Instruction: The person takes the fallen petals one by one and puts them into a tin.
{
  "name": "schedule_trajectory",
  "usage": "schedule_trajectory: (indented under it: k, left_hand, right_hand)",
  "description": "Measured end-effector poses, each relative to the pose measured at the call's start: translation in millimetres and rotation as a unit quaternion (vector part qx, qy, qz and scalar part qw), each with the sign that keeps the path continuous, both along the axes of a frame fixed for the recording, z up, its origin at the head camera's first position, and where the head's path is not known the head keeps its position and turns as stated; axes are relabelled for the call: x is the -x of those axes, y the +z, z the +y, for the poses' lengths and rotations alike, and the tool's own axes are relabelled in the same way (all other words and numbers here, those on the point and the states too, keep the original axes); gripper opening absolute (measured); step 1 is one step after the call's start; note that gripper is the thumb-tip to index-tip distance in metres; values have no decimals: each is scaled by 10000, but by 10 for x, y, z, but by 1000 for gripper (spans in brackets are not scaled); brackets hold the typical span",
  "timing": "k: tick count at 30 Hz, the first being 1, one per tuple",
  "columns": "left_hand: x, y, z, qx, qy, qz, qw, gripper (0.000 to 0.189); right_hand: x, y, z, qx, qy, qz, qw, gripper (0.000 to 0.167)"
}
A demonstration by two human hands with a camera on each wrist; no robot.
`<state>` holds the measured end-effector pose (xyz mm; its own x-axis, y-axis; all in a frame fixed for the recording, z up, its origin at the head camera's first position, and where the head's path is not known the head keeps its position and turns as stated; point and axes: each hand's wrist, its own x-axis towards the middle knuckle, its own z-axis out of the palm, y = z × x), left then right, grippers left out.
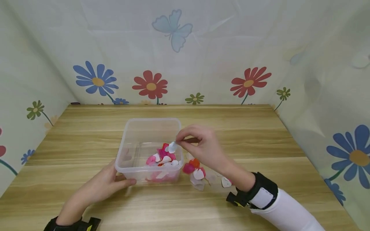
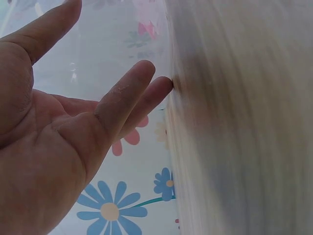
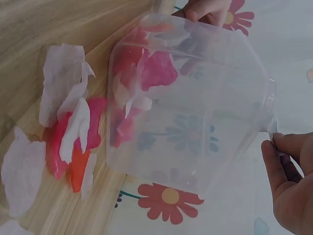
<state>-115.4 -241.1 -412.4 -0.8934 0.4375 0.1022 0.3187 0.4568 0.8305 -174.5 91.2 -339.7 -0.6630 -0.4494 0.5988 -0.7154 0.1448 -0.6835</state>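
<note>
A clear plastic box [image 1: 148,169] without a lid stands on the table, with pink, red and white petals [image 1: 166,158] at its bottom right. My right hand [image 1: 206,149] is at the box's right rim and pinches a white petal [image 1: 172,147] between thumb and fingertips, just inside the opening. In the right wrist view most of that petal is hidden behind the rim. Against the box's left side rests my left hand [image 1: 105,181], its thumb along the near wall. The left wrist view shows that hand's fingers [image 2: 124,95] fairly straight and spread.
Right of the box lies a loose pile of red, orange, pink and white petals [image 1: 198,174]. Another white petal [image 1: 226,182] lies under my right forearm. The wooden table [image 1: 231,122] is enclosed at the back and sides by a flower-printed sheet [image 1: 208,57].
</note>
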Motion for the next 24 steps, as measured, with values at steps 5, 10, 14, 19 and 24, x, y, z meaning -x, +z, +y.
schedule_trajectory:
  k: [5,10,14,19,24]
  left_hand:
    - [-1,-4,2,-19,-7,14,10000,97]
    - [0,-9,-1,-76,-41,-11,10000,94]
    - [5,-19,-4,-56,-25,-41,10000,95]
    - [5,-18,-2,-26,-6,-56,10000,96]
    - [-2,-1,6,-67,-50,-25,10000,96]
  right_hand:
    - [16,-42,-64,-100,263,9,9996,18]
    - [13,-57,-93,-277,413,45,9987,20]
    - [-4,-55,-101,-430,417,6,9982,22]
    - [-9,-60,-98,-550,440,-28,9975,25]
    - [-3,-66,-63,-544,333,137,9979,22]
